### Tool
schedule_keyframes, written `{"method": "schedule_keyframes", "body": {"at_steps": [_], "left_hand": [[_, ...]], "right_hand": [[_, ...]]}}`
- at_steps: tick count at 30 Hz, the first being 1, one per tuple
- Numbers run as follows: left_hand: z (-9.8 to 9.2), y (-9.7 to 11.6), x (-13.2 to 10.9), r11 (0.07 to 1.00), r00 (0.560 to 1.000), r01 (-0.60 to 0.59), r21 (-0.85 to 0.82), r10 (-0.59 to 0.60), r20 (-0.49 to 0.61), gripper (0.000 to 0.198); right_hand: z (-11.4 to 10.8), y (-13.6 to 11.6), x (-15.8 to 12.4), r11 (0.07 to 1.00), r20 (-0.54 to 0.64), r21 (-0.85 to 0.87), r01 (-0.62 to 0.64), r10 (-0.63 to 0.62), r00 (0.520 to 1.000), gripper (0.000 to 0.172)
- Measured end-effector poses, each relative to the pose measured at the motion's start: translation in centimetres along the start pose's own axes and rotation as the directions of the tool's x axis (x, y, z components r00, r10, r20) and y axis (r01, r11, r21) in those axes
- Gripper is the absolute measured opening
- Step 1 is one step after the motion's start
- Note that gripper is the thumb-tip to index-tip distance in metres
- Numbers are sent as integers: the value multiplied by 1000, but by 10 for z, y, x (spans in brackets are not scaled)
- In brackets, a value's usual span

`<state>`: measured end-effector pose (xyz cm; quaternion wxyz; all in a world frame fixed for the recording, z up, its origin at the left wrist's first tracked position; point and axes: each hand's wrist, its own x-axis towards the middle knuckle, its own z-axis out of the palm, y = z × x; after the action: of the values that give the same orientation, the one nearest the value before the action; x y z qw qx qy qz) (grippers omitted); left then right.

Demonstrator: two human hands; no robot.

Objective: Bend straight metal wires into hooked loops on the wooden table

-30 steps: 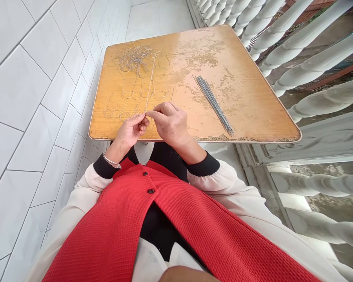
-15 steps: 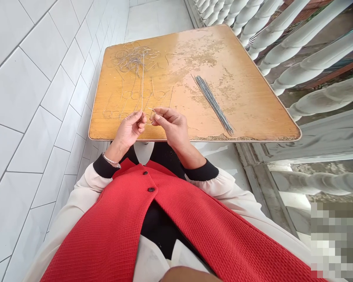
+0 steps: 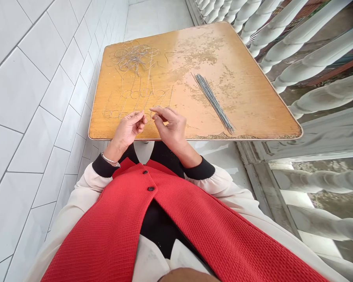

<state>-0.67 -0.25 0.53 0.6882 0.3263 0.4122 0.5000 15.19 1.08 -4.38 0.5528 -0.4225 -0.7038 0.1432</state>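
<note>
My left hand [image 3: 129, 128] and my right hand [image 3: 170, 124] meet at the near edge of a worn wooden table [image 3: 253, 98]. Both pinch a thin metal wire [image 3: 149, 84] whose long end points away over the table. Close to my fingers the wire is bent into a small loop. Just beyond my hands lie rows of bent wire pieces [image 3: 129, 102]. Farther back, a tangled heap of looped wires [image 3: 133, 56] rests near the table's far left corner.
A bundle of straight grey wires [image 3: 213, 102] lies diagonally on the table's right half. A white tiled wall [image 3: 32, 78] runs along the left. White stone balusters [image 3: 300, 43] stand to the right. My red vest fills the lower view.
The wire's long end swung from leaning right to upright, then back to a slight right lean. A small loop formed between my fingertips. My hands stayed at the table's near edge.
</note>
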Motion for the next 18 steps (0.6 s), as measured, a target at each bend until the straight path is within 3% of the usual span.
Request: {"method": "schedule_keyframes", "body": {"at_steps": [8,18], "left_hand": [[1,-2,-1,998,1000,-27,55,28,-14,24],[1,-2,-1,996,999,-31,80,32,-5,30]], "right_hand": [[0,4,3,948,48,-218,231,-225,973,35],[2,5,7,908,109,-327,261,-238,965,36]]}}
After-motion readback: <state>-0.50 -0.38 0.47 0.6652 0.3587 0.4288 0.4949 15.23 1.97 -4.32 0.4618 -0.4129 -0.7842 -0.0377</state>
